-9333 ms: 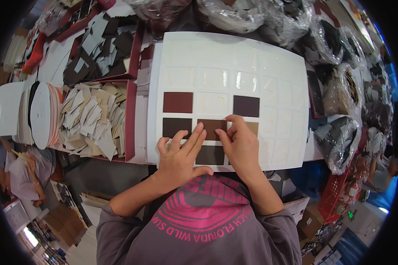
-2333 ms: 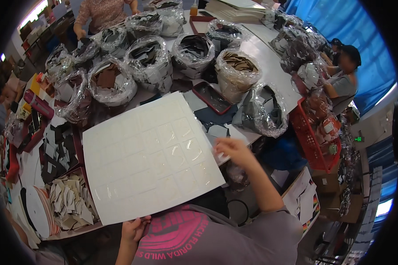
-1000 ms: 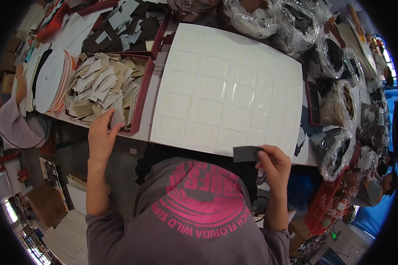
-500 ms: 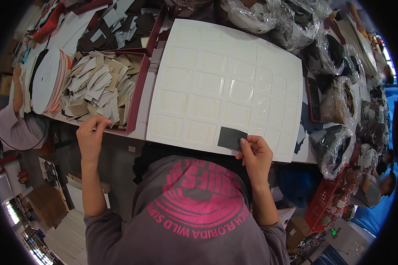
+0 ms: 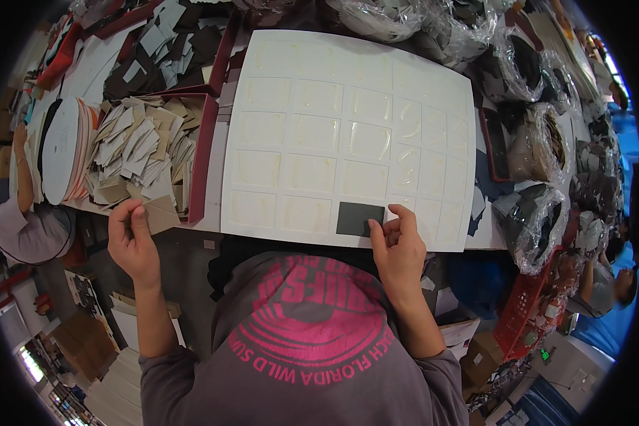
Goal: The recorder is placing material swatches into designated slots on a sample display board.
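Through the head view I'm seeing the left hand [image 5: 133,245] pinching a beige card [image 5: 165,216] by the front of the red box [image 5: 204,163], while the right hand [image 5: 399,245] is resting its thumb on the right edge of the dark grey card [image 5: 356,217] (gripping or merely pressing, I cannot tell). That card is lying in the bottom row of the white board [image 5: 236,226]; I'd be squaring its edges before pressing.

Left hand [image 5: 133,245] in pinch, right hand [image 5: 400,250] loosely curled, forearms [image 5: 155,323] bare.
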Demonstrator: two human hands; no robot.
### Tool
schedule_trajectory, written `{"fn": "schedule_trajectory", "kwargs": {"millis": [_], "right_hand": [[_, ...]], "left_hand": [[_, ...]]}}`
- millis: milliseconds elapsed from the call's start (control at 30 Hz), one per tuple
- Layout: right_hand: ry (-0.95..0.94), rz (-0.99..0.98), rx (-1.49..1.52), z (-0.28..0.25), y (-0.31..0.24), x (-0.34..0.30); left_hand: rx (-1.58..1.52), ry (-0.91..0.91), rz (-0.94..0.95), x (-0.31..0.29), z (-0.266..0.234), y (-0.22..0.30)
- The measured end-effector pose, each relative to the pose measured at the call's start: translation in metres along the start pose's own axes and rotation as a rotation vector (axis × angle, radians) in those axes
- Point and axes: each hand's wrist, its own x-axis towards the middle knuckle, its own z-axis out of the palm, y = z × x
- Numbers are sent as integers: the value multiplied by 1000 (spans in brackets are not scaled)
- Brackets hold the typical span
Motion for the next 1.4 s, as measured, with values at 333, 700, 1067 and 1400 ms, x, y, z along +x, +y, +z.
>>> {"fn": "schedule_trajectory", "kwargs": {"millis": [333, 700, 1067, 1400], "right_hand": [[-21, -11, 39, 2, 12, 2], [26, -354, -190, -7, 23, -1], [-17, -233, 46, -7, 15, -3], [-32, -209, 78, -4, 14, -6]], "left_hand": [[-664, -257, -386, 7, 16, 27], [-568, -535, -679, -19, 38, 27], [-512, -489, -696, -27, 63, 18], [-535, -468, -630, -33, 79, 24]]}}
